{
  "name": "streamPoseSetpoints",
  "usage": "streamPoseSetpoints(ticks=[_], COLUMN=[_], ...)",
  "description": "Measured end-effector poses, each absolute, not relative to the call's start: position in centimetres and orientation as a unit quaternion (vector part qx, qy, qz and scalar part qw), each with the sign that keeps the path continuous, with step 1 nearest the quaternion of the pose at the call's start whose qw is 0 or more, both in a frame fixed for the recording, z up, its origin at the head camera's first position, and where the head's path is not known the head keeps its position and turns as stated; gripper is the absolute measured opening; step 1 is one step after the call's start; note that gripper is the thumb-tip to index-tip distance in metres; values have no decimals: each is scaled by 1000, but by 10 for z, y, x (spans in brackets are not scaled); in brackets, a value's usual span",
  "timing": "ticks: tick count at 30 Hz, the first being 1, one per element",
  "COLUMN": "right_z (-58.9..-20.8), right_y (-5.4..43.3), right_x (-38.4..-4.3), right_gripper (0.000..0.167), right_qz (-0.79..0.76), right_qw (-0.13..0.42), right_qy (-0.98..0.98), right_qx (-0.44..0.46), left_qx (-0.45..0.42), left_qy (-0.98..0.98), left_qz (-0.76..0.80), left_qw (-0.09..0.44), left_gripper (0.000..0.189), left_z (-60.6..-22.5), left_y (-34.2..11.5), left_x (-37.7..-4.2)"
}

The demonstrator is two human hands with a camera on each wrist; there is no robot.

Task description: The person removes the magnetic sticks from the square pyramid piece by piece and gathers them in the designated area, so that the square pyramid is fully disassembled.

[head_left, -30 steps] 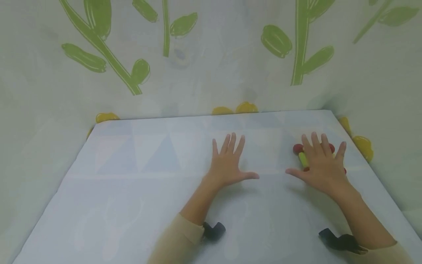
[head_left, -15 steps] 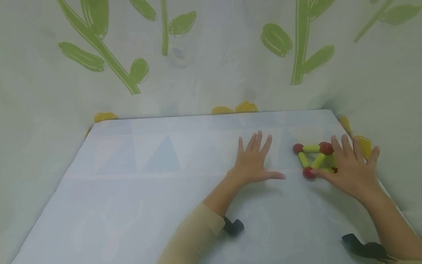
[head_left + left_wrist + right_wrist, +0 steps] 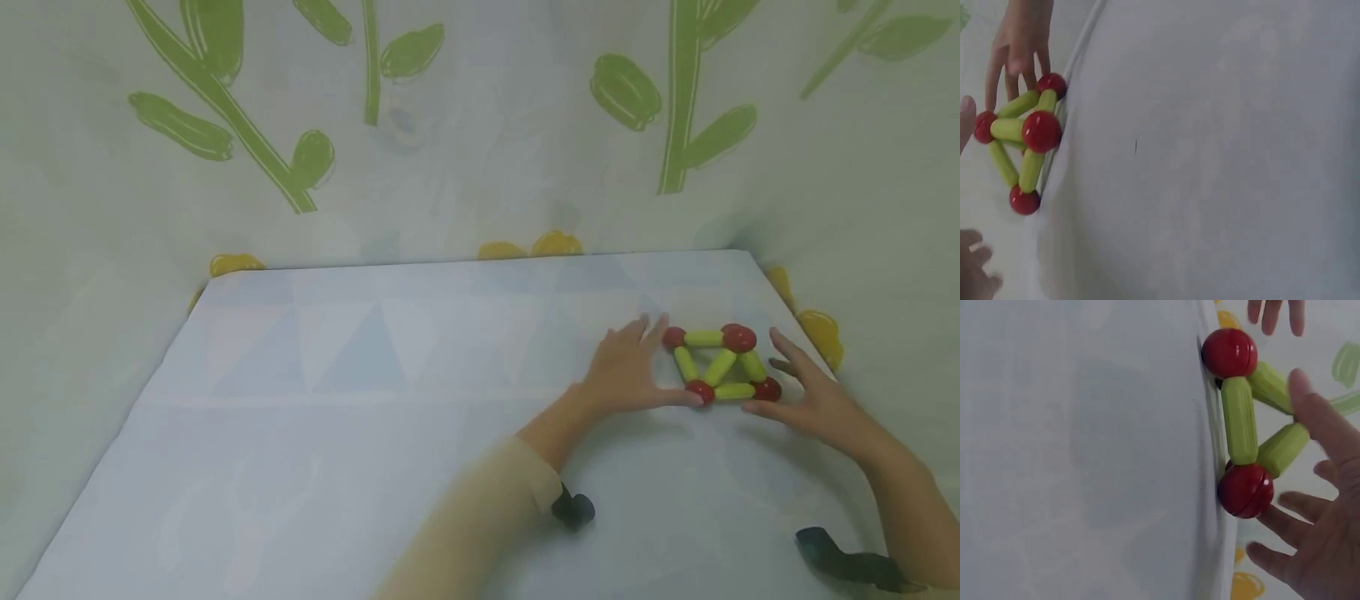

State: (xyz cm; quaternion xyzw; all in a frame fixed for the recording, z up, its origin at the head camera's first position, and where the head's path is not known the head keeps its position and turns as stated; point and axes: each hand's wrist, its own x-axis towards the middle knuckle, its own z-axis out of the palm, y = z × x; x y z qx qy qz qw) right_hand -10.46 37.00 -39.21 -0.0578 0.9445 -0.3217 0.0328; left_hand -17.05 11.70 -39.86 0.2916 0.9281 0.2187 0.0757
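Note:
A toy frame of yellow-green rods [image 3: 720,367] joined by red balls stands on the table's right part. In the head view my left hand [image 3: 626,371] is at its left side, the thumb beside the front left ball. The left wrist view shows gaps between that hand's fingertips [image 3: 982,255] and the red ball [image 3: 1024,200]. My right hand [image 3: 821,408] is at the right side, fingers spread and bent around the frame. In the right wrist view its fingers lie close to a red ball [image 3: 1245,490]; whether they touch it I cannot tell. Neither hand grips the frame.
The pale table [image 3: 285,492] with faint triangle patterns extends left and toward me. Behind it rises a wall [image 3: 495,167] with green leaf drawings. Dark wrist-worn pieces [image 3: 573,508] show at both forearms.
My left hand has moved right to the toy frame, its fingers drawing in. The right hand first moved right, uncovering the frame, then turned in toward its right side. The frame stayed in place.

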Motion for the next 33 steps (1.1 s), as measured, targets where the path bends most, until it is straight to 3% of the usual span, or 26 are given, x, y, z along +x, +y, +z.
streamPoseSetpoints(ticks=[2, 5, 8, 10, 15, 26, 33], right_z=[-395, -398, -400, -401, -402, -407, -415], right_y=[375, 382, 390, 392, 390, 379, 367], right_x=[-108, -112, -115, -116, -116, -111, -112], right_gripper=[101, 78, 52, 44, 43, 31, 42], right_qz=[-331, -322, -329, -343, -372, -407, -392], right_qw=[35, 30, 29, 35, 50, 37, 39], right_qy=[940, 943, 942, 937, 927, 913, 919], right_qx=[-70, -80, -63, -46, -12, 9, 10], left_qx=[277, 263, 265, 270, 275, 283, 289], left_qy=[913, 894, 886, 880, 864, 860, 848], left_qz=[280, 341, 358, 371, 402, 411, 430], left_qw=[102, 127, 127, 126, 126, 106, 112], left_gripper=[92, 76, 62, 50, 29, 29, 31], left_z=[-402, -408, -413, -415, -419, -430, -429], left_y=[126, 137, 144, 145, 140, 127, 112], left_x=[-167, -162, -159, -159, -163, -168, -171])
